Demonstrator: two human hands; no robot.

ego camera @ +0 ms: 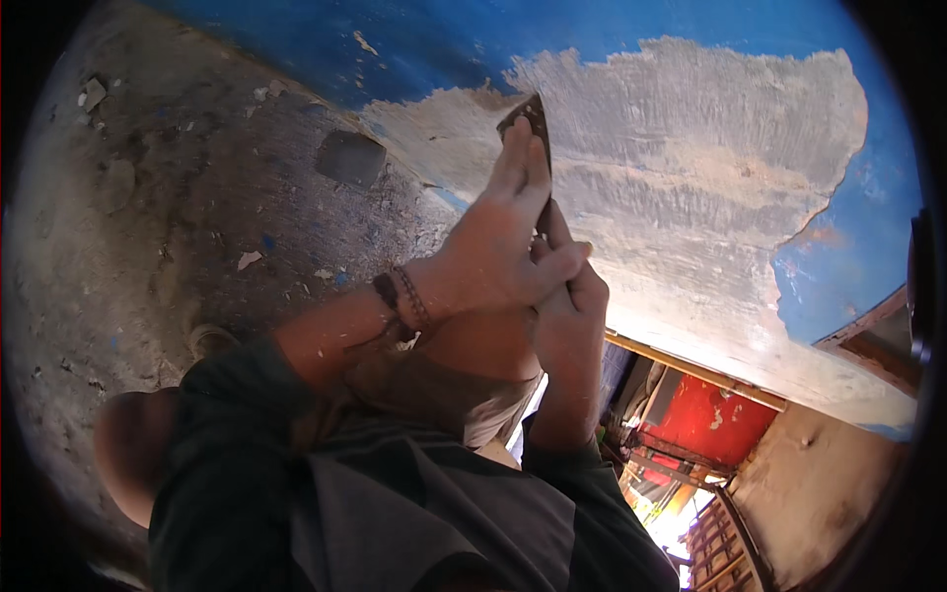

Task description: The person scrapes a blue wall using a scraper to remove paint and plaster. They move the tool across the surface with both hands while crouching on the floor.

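A dark flat scraper blade [538, 118] points up against the bare grey patch of a blue painted wall [695, 148]. My left hand [492, 237], with bracelets at the wrist, lays its extended fingers along the blade, and its thumb crosses over my right hand. Lower down, my right hand [573, 288] is closed around the scraper's lower part; the handle is mostly hidden by the fingers. Around the bare patch the blue paint [459, 37] has a ragged edge.
A rough floor [177, 222] with paint flakes lies at the left. On it, near the wall's foot, is a dark square piece [351, 159]. My bent knee is under the arms. At the lower right are a red panel [714, 418] and a wooden slatted object [718, 544].
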